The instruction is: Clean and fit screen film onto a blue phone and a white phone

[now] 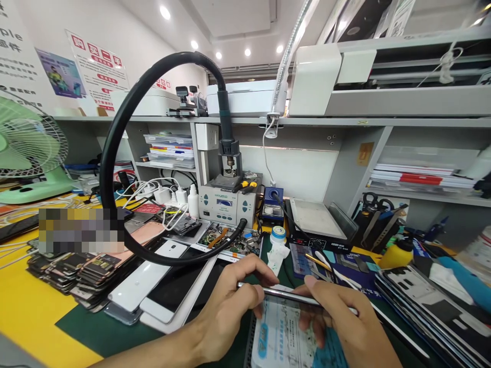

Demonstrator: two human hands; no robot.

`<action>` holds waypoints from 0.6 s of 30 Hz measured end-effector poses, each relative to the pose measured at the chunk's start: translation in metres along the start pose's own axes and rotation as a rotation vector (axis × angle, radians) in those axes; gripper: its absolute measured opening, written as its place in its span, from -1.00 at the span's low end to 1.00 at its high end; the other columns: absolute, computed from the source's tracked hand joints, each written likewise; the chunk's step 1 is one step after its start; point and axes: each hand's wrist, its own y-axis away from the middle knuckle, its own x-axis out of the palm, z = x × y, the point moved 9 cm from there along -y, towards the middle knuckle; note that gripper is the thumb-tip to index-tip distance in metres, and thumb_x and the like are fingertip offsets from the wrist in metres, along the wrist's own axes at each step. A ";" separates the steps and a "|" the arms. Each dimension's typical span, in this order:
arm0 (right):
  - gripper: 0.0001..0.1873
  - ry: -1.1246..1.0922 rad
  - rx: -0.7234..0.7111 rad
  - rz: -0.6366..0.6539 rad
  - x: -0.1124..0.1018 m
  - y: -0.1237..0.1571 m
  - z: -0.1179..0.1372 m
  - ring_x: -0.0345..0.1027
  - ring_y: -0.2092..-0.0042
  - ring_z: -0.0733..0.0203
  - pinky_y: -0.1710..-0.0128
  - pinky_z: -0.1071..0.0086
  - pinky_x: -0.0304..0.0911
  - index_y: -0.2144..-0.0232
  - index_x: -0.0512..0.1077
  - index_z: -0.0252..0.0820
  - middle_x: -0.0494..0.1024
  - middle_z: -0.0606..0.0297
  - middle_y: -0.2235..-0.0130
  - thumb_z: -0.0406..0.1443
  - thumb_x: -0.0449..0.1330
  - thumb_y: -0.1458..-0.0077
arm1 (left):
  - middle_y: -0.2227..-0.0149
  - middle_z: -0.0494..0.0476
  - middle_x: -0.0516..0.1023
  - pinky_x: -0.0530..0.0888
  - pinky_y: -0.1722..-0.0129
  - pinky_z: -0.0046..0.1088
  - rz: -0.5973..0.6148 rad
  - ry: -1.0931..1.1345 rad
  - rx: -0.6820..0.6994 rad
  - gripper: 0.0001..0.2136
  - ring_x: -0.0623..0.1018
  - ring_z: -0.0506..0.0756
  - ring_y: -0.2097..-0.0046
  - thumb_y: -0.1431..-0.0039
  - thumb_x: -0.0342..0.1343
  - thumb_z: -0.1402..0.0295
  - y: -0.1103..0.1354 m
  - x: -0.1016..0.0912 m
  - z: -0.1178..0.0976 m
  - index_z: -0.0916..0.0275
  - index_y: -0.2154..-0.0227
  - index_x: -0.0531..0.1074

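Observation:
A smartphone (291,295) is held up nearly edge-on, its shiny metal rim toward me. My left hand (226,306) pinches its left end between thumb and fingers. At the other end, my right hand (345,317) is closed around it, the thumb along the upper edge. Under the phone lies a white and blue printed package (280,342) on a green mat (146,335). Some fingertips show below the rim; whether they are direct or reflected I cannot tell.
A hot-air station (226,207) stands behind, its black hose (111,153) looping over the left side. Phones and a white phone (148,276) are piled left. A heating plate (316,220), tweezers (320,262) and stacked phone parts (437,306) are on the right. A green fan (34,148) stands far left.

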 end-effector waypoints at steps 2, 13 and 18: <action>-0.58 -0.017 0.000 0.003 0.001 0.000 0.001 0.25 0.52 0.10 0.50 0.29 0.16 0.51 0.61 -0.21 0.49 0.27 0.62 0.05 0.34 -0.02 | 0.23 0.12 0.43 0.41 0.33 -0.35 0.003 0.002 0.004 -0.77 0.43 0.10 0.34 -0.08 0.02 0.31 0.000 0.000 -0.001 0.29 0.27 0.49; -0.56 0.022 -0.001 0.032 0.002 0.002 0.005 0.26 0.52 0.09 0.48 0.29 0.18 0.52 0.60 -0.19 0.49 0.28 0.63 0.07 0.30 -0.04 | 0.22 0.13 0.43 0.40 0.34 -0.37 0.011 0.053 0.035 -0.74 0.44 0.09 0.34 -0.09 0.02 0.33 -0.001 -0.001 0.002 0.29 0.24 0.53; -0.57 0.014 0.008 0.035 0.001 -0.003 -0.002 0.26 0.51 0.10 0.48 0.29 0.17 0.50 0.60 -0.20 0.50 0.27 0.61 0.05 0.31 -0.04 | 0.23 0.14 0.43 0.41 0.35 -0.36 0.008 0.051 0.041 -0.73 0.44 0.10 0.34 -0.05 0.01 0.31 -0.002 0.000 -0.001 0.30 0.26 0.53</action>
